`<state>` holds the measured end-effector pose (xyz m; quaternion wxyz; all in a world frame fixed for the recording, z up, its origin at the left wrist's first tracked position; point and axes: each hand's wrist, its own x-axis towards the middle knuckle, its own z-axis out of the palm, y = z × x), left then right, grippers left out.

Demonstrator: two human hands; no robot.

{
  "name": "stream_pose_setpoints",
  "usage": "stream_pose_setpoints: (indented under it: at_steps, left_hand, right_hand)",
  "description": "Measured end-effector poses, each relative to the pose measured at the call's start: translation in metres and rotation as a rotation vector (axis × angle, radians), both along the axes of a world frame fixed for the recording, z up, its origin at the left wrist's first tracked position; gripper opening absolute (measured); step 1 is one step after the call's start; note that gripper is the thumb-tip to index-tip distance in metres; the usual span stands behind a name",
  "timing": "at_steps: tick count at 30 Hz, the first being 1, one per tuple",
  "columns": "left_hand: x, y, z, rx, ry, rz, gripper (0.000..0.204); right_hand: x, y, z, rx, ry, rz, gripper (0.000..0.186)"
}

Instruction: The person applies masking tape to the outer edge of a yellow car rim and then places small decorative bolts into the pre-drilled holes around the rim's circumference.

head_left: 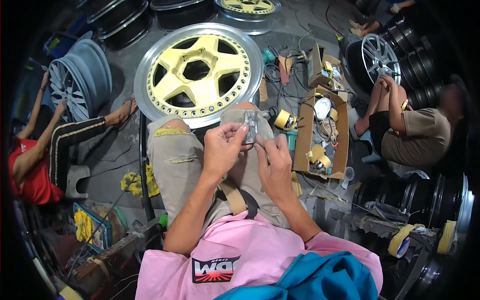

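My left hand (222, 147) pinches a small dark-grey rectangular block (250, 127) between thumb and fingers, above my lap. Close by its lower right edge, my right hand (276, 162) has its fingers curled together; whatever they hold, if anything, is too small to make out. Just beyond my knees lies a large wheel (172, 67), face up. Its star-shaped centre is covered in pale yellow, and the wide outer lip is bare polished metal.
Right of the wheel stand an open cardboard box (300, 135) of tape rolls and tools and a smaller box (315, 65), with cables around them. A person (420, 125) works at a silver wheel (380, 57). At left, another person (30, 155) handles a grey wheel (90, 75).
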<state>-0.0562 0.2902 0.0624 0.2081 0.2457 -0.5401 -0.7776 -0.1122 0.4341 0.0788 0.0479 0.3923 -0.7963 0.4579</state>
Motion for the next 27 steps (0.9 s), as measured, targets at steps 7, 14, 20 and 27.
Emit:
stream_pose_setpoints:
  at_steps: [7, 14, 20, 27]
  left_hand:
    - [0.0, 0.003, 0.0, -0.002, -0.002, -0.023, 0.02]
    - [0.001, 0.002, 0.002, -0.003, -0.029, -0.034, 0.021]
    - [-0.002, 0.004, -0.001, 0.007, -0.023, -0.031, 0.021]
    - [-0.001, 0.002, 0.002, 0.015, -0.017, -0.032, 0.021]
  right_hand:
    - [0.007, 0.01, 0.002, 0.036, -0.04, -0.028, 0.022]
    - [0.001, 0.037, 0.031, 0.027, -0.118, -0.025, 0.015]
    - [-0.012, 0.02, 0.007, -0.088, -0.454, -0.07, 0.013]
    - [-0.011, 0.008, -0.006, -0.203, -0.581, -0.096, 0.018]
